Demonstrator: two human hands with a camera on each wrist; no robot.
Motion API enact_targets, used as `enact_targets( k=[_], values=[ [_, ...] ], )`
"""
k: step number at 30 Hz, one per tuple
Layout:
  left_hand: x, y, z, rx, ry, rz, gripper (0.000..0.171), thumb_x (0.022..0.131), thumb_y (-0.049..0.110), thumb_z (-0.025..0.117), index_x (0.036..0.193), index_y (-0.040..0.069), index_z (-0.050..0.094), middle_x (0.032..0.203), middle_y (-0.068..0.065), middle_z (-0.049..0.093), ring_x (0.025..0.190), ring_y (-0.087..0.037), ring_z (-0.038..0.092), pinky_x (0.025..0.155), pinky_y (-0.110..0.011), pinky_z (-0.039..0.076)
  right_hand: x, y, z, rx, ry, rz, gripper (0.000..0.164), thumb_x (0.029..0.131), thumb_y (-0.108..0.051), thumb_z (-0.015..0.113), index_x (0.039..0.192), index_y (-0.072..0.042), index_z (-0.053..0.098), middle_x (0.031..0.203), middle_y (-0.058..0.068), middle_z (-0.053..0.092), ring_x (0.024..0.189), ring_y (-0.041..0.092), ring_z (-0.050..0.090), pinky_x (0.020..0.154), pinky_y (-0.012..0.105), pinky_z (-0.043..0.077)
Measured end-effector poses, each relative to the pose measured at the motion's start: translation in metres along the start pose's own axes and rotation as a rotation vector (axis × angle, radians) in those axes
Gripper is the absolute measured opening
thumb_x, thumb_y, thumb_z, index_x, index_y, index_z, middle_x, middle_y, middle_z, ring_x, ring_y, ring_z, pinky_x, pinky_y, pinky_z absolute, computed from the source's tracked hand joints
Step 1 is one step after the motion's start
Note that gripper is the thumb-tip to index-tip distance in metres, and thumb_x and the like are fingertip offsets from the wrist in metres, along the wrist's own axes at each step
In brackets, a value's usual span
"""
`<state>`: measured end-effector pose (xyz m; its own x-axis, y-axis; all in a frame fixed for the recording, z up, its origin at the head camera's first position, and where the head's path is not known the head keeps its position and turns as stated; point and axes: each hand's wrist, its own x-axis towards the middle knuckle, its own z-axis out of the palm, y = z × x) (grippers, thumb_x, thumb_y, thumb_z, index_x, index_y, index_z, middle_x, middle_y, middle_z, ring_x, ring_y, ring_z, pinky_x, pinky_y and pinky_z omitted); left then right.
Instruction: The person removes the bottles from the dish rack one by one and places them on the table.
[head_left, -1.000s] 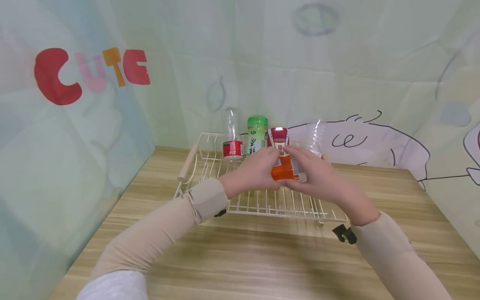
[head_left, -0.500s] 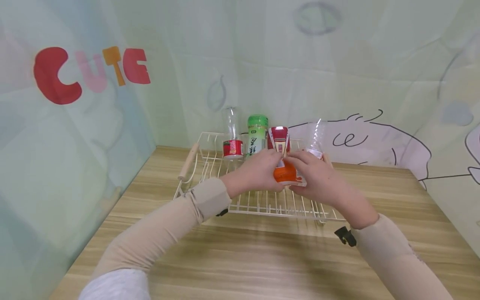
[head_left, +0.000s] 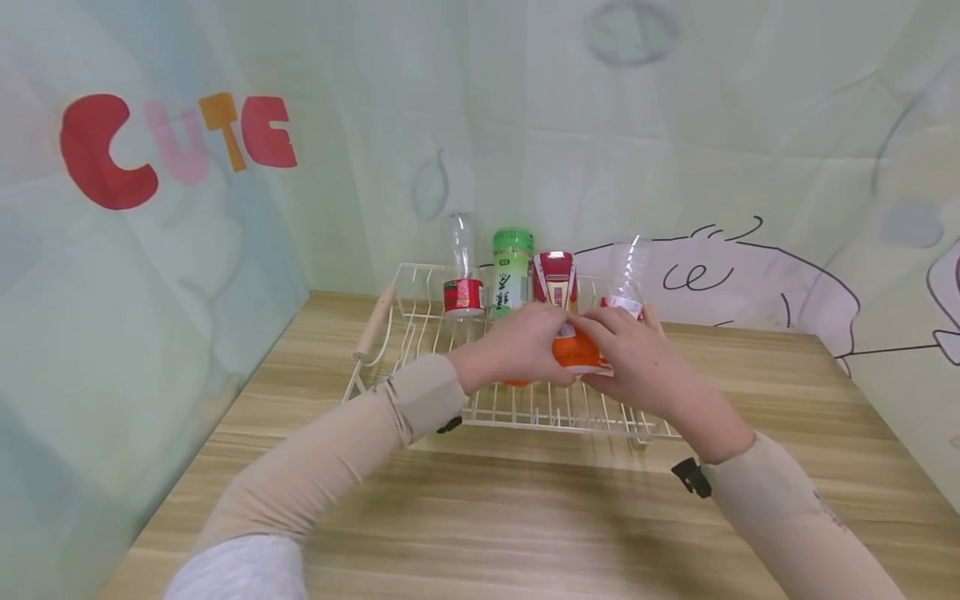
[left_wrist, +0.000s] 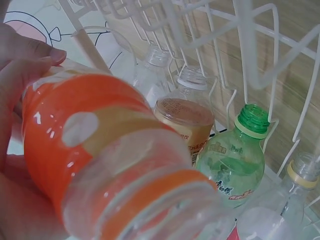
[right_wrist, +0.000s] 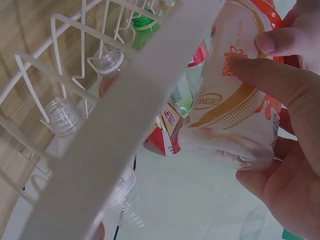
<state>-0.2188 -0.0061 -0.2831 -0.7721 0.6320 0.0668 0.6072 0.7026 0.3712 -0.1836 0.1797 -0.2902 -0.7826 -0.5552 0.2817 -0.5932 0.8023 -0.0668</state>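
Observation:
Both hands hold one plastic bottle (head_left: 577, 350) with an orange label, tilted over the wire rack (head_left: 540, 423). My left hand (head_left: 521, 346) curls round its left side; in the left wrist view the ribbed clear part of the bottle (left_wrist: 115, 145) points toward the lower right. Fingers and thumb of my right hand (head_left: 637, 358) grip the other side, where the right wrist view shows a pale label face. Behind them in the rack stand a clear bottle with a red label (head_left: 464, 297), a green bottle (head_left: 513, 271) and a bottle with a dark red label (head_left: 555, 283).
Another clear bottle (head_left: 628, 275) leans at the rack's right end. A wooden handle (head_left: 375, 323) is on the rack's left side. The rack stands on a wood-grain table (head_left: 480, 517), with a printed cloth (head_left: 375, 125) behind and to the left.
The orange-labelled bottle has turned and sunk slightly between the hands. Both hands have shifted a little downward, and the right fingers have changed place on it. The racked bottles stay put.

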Motion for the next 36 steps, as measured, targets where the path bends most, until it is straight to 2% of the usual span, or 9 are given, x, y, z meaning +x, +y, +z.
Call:
enact_targets(
  k=[9, 14, 19, 22, 25, 30, 33, 36],
  values=[
    [-0.002, 0.002, 0.000, -0.005, 0.007, 0.004, 0.060, 0.076, 0.035, 0.079, 0.127, 0.014, 0.056, 0.109, 0.004, 0.061, 0.097, -0.014, 0.049, 0.073, -0.023, 0.050, -0.002, 0.002, 0.001, 0.013, 0.015, 0.000, 0.074, 0.072, -0.016, 0.085, 0.137, -0.009, 0.051, 0.128, 0.012, 0.057, 0.117, 0.032, 0.053, 0.103, 0.075, 0.019],
    [-0.003, -0.001, -0.004, -0.014, 0.033, 0.000, 0.063, 0.076, 0.038, 0.079, 0.128, 0.012, 0.055, 0.110, 0.003, 0.060, 0.096, -0.013, 0.051, 0.073, -0.022, 0.051, -0.003, 0.005, 0.000, 0.027, 0.061, -0.017, 0.068, 0.071, -0.016, 0.085, 0.131, -0.003, 0.055, 0.124, 0.016, 0.058, 0.116, 0.034, 0.052, 0.102, 0.064, 0.031],
    [-0.004, -0.005, -0.011, -0.045, 0.081, -0.016, 0.071, 0.074, 0.041, 0.080, 0.131, 0.010, 0.051, 0.109, 0.002, 0.059, 0.093, -0.013, 0.053, 0.070, -0.021, 0.052, -0.006, 0.012, -0.003, 0.073, 0.062, 0.019, 0.067, 0.074, -0.015, 0.084, 0.131, 0.000, 0.053, 0.128, 0.018, 0.054, 0.113, 0.035, 0.052, 0.090, 0.051, 0.051],
    [-0.005, -0.007, -0.016, -0.077, 0.096, -0.034, 0.076, 0.074, 0.042, 0.079, 0.135, 0.010, 0.048, 0.114, 0.000, 0.058, 0.095, -0.014, 0.053, 0.069, -0.020, 0.053, -0.008, 0.018, -0.005, 0.110, 0.056, 0.050, 0.068, 0.074, -0.015, 0.083, 0.133, 0.000, 0.051, 0.129, 0.018, 0.053, 0.110, 0.034, 0.054, 0.086, 0.048, 0.053],
    [-0.007, -0.009, -0.021, -0.076, 0.104, -0.043, 0.078, 0.075, 0.044, 0.078, 0.138, 0.011, 0.047, 0.121, 0.000, 0.057, 0.100, -0.014, 0.053, 0.072, -0.021, 0.053, -0.011, 0.024, -0.008, 0.138, 0.065, 0.078, 0.069, 0.075, -0.015, 0.082, 0.134, 0.001, 0.051, 0.127, 0.018, 0.054, 0.107, 0.033, 0.056, 0.087, 0.049, 0.052],
    [-0.010, -0.013, -0.029, -0.081, 0.116, -0.058, 0.075, 0.076, 0.046, 0.076, 0.137, 0.013, 0.048, 0.119, 0.000, 0.059, 0.102, -0.015, 0.053, 0.080, -0.028, 0.052, -0.020, 0.037, -0.012, 0.155, 0.119, 0.103, 0.065, 0.075, -0.012, 0.081, 0.131, 0.003, 0.051, 0.122, 0.019, 0.055, 0.100, 0.033, 0.058, 0.081, 0.050, 0.053],
    [-0.012, -0.017, -0.034, -0.061, 0.142, -0.069, 0.079, 0.078, 0.050, 0.073, 0.141, 0.011, 0.045, 0.128, -0.002, 0.057, 0.114, -0.019, 0.052, 0.092, -0.037, 0.049, -0.027, 0.046, -0.016, 0.183, 0.163, 0.116, 0.065, 0.075, -0.010, 0.081, 0.130, 0.005, 0.051, 0.120, 0.019, 0.055, 0.096, 0.032, 0.056, 0.077, 0.049, 0.053],
    [-0.014, -0.021, -0.039, -0.069, 0.174, -0.087, 0.085, 0.081, 0.055, 0.069, 0.146, 0.010, 0.039, 0.143, -0.005, 0.048, 0.130, -0.024, 0.044, 0.104, -0.044, 0.042, -0.034, 0.058, -0.019, 0.188, 0.205, 0.144, 0.067, 0.075, -0.010, 0.081, 0.132, 0.004, 0.049, 0.118, 0.019, 0.055, 0.096, 0.032, 0.055, 0.076, 0.050, 0.051]
  ],
)
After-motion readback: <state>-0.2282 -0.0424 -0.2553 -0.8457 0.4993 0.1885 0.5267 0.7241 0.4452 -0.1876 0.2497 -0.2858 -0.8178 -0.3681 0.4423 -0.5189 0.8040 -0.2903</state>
